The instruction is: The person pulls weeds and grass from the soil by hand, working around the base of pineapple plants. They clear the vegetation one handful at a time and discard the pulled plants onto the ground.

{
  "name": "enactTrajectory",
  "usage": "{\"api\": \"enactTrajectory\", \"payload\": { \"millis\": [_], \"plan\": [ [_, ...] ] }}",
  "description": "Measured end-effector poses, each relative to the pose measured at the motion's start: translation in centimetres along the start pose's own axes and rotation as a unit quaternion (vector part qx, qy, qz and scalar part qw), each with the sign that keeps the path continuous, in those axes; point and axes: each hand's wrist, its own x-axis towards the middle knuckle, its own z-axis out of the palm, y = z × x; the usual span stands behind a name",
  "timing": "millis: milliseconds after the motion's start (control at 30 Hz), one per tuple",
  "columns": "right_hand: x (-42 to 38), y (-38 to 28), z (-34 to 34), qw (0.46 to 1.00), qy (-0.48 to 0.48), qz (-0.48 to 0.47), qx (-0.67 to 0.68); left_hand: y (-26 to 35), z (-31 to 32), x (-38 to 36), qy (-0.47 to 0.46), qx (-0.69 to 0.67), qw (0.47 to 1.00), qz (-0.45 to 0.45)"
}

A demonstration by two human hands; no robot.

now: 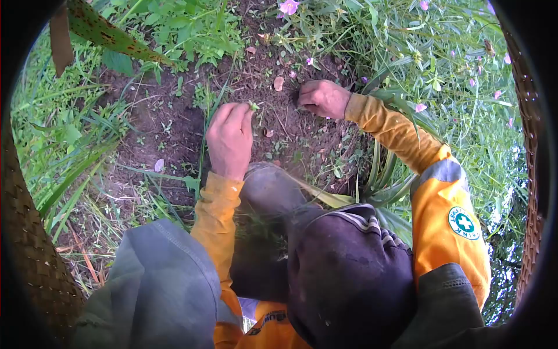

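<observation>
Between closed left-hand (228, 139) fingertips, one small green sprig (254, 106), seemingly uprooted, hung above partly bared soil (285, 131), low seedlings (203, 98) stood unpulled, and the curled right hand's (324, 99) hold was hidden.

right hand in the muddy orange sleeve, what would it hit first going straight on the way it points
The right hand would probably meet the dry pinkish-brown leaf on the dark soil, just past its fingertips, though the hand's height above ground is unclear.
</observation>
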Motion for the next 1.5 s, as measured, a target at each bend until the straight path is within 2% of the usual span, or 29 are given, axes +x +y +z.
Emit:
{"api": "enactTrajectory", "payload": {
  "millis": [67,133,200,300,333,400,467,500,600,633,733,767,867,900,1000,1033,1067,1133,1233,1267,1333,1433,1500],
  "plan": [
    [-0.2,0.0,0.7,0.999,-0.030,0.011,-0.020,-0.6,-1.2,-0.7,0.003,0.070,0.997,0.039],
    [-0.8,0.2,-0.2,0.992,-0.034,0.087,0.089,-1.1,-2.1,-1.3,-0.008,0.149,0.986,0.072],
    [-0.8,-1.0,-2.5,0.978,-0.065,0.122,0.155,-1.0,-2.6,-1.0,0.004,0.211,0.971,0.111],
    [-0.6,-2.9,-3.0,0.950,-0.169,0.171,0.201,-4.8,-2.2,-2.7,-0.072,0.180,0.977,0.082],
    [-0.7,-3.2,-2.0,0.952,-0.196,0.139,0.189,-5.7,-2.1,-3.1,-0.095,0.161,0.979,0.079],
    [-1.7,-4.6,1.2,0.988,-0.131,0.011,0.082,-4.7,-2.9,-3.2,-0.091,0.069,0.993,0.038],
    [-2.2,-4.7,4.5,0.987,-0.158,-0.011,0.014,-3.4,-4.5,-3.9,-0.114,0.013,0.993,-0.001],
    [-2.6,-4.7,5.5,0.984,-0.173,-0.021,-0.021,-3.3,-5.4,-4.7,-0.155,0.020,0.988,-0.017],
    [-4.0,-3.9,6.2,0.988,-0.122,0.011,0.090,-3.3,-8.9,-7.3,-0.312,0.096,0.944,-0.047],
    [-4.3,-3.8,5.6,0.976,-0.120,0.060,0.169,-2.7,-9.7,-8.0,-0.317,0.114,0.941,-0.036],
    [-6.2,-4.5,1.7,0.956,-0.197,0.147,0.163,-1.5,-11.4,-8.7,-0.303,0.142,0.942,-0.022],
    [-6.5,-5.9,-0.2,0.941,-0.241,0.220,0.094,-0.8,-11.6,-8.8,-0.284,0.128,0.950,-0.031],
    [-12.8,-4.2,1.2,0.980,-0.082,0.139,-0.120,0.1,-11.3,-8.7,-0.236,0.095,0.966,-0.048],
    [-15.1,-2.8,2.6,0.975,-0.074,0.138,-0.160,0.2,-11.3,-8.8,-0.221,0.087,0.970,-0.053],
    [-15.2,-5.6,2.3,0.972,-0.066,0.198,-0.112,0.3,-11.2,-8.1,-0.218,0.085,0.972,-0.036],
    [-16.2,-4.7,3.6,0.979,-0.052,0.123,-0.155,0.2,-11.1,-8.0,-0.224,0.086,0.970,-0.033],
    [-15.9,-4.7,4.2,0.964,-0.111,0.124,-0.208,0.0,-11.1,-8.1,-0.231,0.086,0.969,-0.031],
    [-16.1,-4.8,4.8,0.962,-0.092,0.084,-0.242,0.0,-11.2,-8.2,-0.241,0.080,0.967,-0.027],
    [-15.3,-5.4,4.0,0.990,-0.033,0.085,-0.103,0.2,-11.4,-8.9,-0.248,0.063,0.966,-0.023],
    [-14.9,-6.3,4.0,0.982,-0.064,0.174,-0.043,0.1,-11.5,-8.9,-0.252,0.057,0.966,-0.016],
    [-14.4,-9.4,4.2,0.926,-0.125,0.348,0.076,0.1,-11.4,-8.7,-0.261,0.042,0.964,-0.013],
    [-16.9,-11.6,6.5,0.935,-0.062,0.343,0.068,0.2,-11.5,-8.4,-0.272,0.029,0.961,-0.026],
    [-17.3,-12.8,6.2,0.907,-0.126,0.400,0.035,0.3,-11.5,-8.1,-0.273,0.029,0.961,-0.024]
  ]
}}
